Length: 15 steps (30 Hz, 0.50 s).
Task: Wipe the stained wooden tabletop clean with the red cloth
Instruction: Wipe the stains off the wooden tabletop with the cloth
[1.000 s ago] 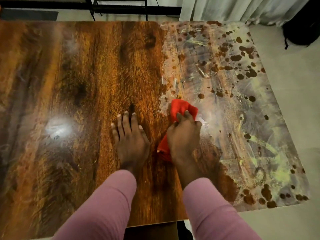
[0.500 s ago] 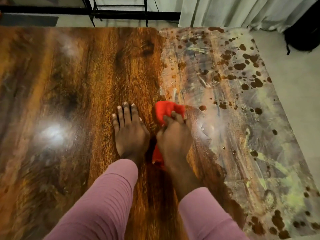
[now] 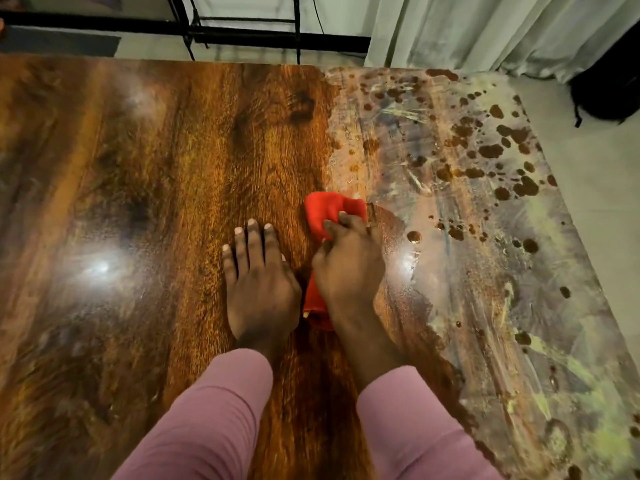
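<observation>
Two hands on one tabletop (image 3: 145, 188): left hand (image 3: 259, 289) flat and released, right hand (image 3: 349, 268) grasping one red cloth (image 3: 329, 209).

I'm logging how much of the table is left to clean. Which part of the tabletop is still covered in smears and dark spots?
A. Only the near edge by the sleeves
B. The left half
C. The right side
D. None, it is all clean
C: the smears and dark spots cover the tabletop to the right of the red cloth held under the right hand, while the wood left of the flat left hand shows clean grain.
</observation>
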Each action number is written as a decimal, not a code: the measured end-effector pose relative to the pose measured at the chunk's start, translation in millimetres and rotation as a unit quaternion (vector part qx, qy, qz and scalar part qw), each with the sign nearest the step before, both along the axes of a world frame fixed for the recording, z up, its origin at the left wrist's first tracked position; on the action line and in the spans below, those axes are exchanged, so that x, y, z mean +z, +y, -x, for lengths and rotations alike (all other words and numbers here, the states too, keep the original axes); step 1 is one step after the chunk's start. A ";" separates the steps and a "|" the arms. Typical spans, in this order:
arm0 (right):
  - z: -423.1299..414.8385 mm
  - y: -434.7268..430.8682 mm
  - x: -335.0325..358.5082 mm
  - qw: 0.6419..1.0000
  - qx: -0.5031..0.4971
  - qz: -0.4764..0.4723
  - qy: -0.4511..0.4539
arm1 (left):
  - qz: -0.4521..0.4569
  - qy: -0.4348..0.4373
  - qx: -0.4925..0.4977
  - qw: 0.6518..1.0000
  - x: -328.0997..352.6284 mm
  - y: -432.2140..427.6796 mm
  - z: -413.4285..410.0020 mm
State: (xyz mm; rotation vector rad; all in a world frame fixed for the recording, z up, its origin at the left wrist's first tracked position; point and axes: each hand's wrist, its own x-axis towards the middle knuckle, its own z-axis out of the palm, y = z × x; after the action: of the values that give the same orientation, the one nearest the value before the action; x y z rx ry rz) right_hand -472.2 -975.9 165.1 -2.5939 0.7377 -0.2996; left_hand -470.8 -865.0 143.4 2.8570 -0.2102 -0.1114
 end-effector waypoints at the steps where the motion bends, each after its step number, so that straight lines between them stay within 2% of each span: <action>1: -0.3 0.8 -0.6 0.999 0.043 0.011 0.003 | -0.001 0.001 -0.003 1.000 0.4 0.1 0.2; 4: -3.7 -23.4 0.5 0.996 0.084 0.026 0.022 | 0.002 0.000 -0.002 1.000 0.3 0.5 0.4; 8: -19.2 -64.7 5.9 0.998 -0.056 0.013 0.006 | 0.002 -0.002 -0.002 1.000 -0.4 1.0 0.8; 11: -35.7 -44.8 11.0 0.992 -0.124 0.005 -0.013 | 0.000 -0.001 0.000 1.000 -0.6 0.4 -0.2; 13: -40.3 -18.3 10.4 0.997 -0.074 0.013 -0.008 | -0.003 0.004 -0.003 1.000 -0.5 0.6 0.2; 15: -41.0 -0.3 6.6 0.999 0.027 0.040 -0.002 | -0.011 0.008 -0.007 1.000 -0.8 1.2 -0.2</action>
State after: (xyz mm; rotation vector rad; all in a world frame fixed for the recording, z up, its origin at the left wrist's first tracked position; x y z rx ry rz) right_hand -431.1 -976.2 171.6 -2.6835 0.6666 -0.3230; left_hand -470.6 -863.8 142.6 2.8754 -0.2265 -0.1413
